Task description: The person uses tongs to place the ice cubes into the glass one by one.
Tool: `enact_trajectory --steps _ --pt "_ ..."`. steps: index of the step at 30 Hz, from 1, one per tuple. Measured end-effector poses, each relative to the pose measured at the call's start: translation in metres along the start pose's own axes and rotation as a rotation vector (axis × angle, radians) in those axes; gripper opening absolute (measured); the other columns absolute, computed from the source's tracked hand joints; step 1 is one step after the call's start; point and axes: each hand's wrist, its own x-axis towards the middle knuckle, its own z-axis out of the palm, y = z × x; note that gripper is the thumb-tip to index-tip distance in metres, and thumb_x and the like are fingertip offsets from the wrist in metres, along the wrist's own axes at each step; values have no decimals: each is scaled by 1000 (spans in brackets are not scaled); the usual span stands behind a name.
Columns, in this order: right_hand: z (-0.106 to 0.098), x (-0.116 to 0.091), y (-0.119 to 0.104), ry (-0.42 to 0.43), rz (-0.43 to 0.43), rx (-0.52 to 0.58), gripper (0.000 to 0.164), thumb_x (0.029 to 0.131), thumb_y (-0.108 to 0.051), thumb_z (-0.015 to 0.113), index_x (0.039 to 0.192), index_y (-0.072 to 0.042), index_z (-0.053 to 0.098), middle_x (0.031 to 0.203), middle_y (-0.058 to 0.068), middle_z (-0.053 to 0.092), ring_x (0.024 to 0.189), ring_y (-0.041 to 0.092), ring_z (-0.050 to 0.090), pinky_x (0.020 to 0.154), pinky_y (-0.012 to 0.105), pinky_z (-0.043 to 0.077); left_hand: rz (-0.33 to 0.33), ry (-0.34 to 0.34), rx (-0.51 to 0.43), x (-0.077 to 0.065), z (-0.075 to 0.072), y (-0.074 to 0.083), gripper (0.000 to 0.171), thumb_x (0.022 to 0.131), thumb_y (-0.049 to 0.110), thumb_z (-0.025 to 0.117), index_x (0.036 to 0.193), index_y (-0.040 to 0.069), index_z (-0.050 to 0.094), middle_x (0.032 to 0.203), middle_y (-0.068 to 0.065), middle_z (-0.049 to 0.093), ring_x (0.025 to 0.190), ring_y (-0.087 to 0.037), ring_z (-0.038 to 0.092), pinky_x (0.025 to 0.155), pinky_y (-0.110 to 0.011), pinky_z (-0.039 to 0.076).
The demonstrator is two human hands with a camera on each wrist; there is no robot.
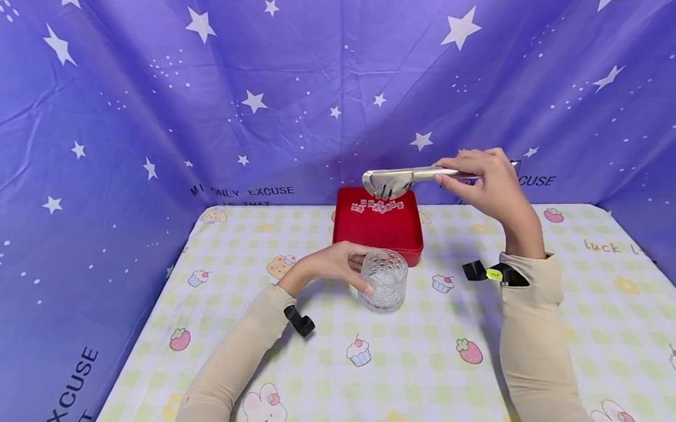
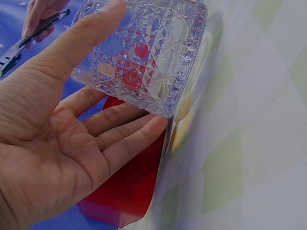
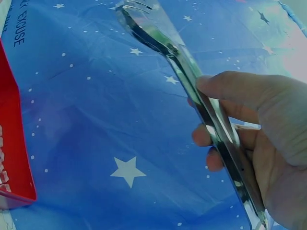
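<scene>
Polished metal tongs (image 1: 424,174) ride high in the right hand (image 1: 488,181), up over the far edge of the worktop (image 1: 301,378), thumb on one side, fingers curled round the other, and the two arms lie close together! Their slotted head hangs above the far side of a red tray (image 1: 368,235); whether anything sits between the tips, you cannot tell from here. Down in that tray, set toward the middle of the worktop's far edge, small clear cubes (image 1: 380,207) gather in a loose row along the tray's own far side. Over to the left hand (image 1: 337,262), and it has the patterned clear glass (image 1: 384,282), thumb across the near face, fingers reaching round behind, parted just to the width of the glass. That glass stands upright just in front of the tray's near edge, well back from the worktop's near edge. Beige sleeves (image 1: 534,334) on both arms, a black strap at each wrist, and behind it all, a purple-blue curtain (image 1: 307,59) scattered with white stars!
</scene>
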Motion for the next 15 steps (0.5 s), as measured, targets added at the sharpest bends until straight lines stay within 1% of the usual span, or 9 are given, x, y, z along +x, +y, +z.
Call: enact_trajectory --steps 1,3,5,7,10,12,15 --pt "-1 -2 0 -9 5 3 23 85 -7 80 108 -7 80 85 10 72 85 13 53 85 28 28 0 -2 -1 0 0 0 77 78 1 86 148 9 54 136 -11 68 122 -20 67 105 -28 55" --pt "-3 -6 -1 -29 8 11 24 85 -7 79 109 -7 80 87 11 73 86 12 52 86 28 28 1 -5 1 1 0 0 77 78 1 86 148 8 54 136 -12 68 122 -20 67 105 -28 54" --pt "-5 -8 -1 -46 13 11 24 86 -7 79 109 -8 80 90 12 75 88 8 52 86 27 28 1 -7 -2 1 1 -1 77 78 1 86 148 7 54 135 -12 68 123 -21 67 105 -29 54" --pt "-8 -10 -2 -67 23 16 24 87 -8 79 110 -7 79 92 11 75 84 3 46 84 26 27 1 -5 -1 1 1 -1 77 78 1 86 147 7 54 135 -12 68 123 -21 67 106 -29 54" --pt "-12 -12 -3 -102 30 17 25 86 -8 79 111 -6 79 94 12 76 87 0 43 84 24 27 -1 -1 2 1 0 -1 76 78 2 87 147 7 55 135 -12 68 122 -21 67 105 -29 55" --pt "-14 -12 -3 -124 12 18 26 85 -7 80 111 -5 79 92 10 76 88 2 43 84 24 27 -3 0 6 1 0 -1 76 78 3 87 146 8 55 134 -11 69 122 -20 67 105 -29 55" --pt "-16 -12 -3 -150 -35 17 26 83 -5 81 108 -5 80 84 6 73 78 5 43 81 24 28 -9 1 7 1 -1 -1 76 77 4 87 146 9 56 133 -10 69 120 -18 67 105 -29 55"
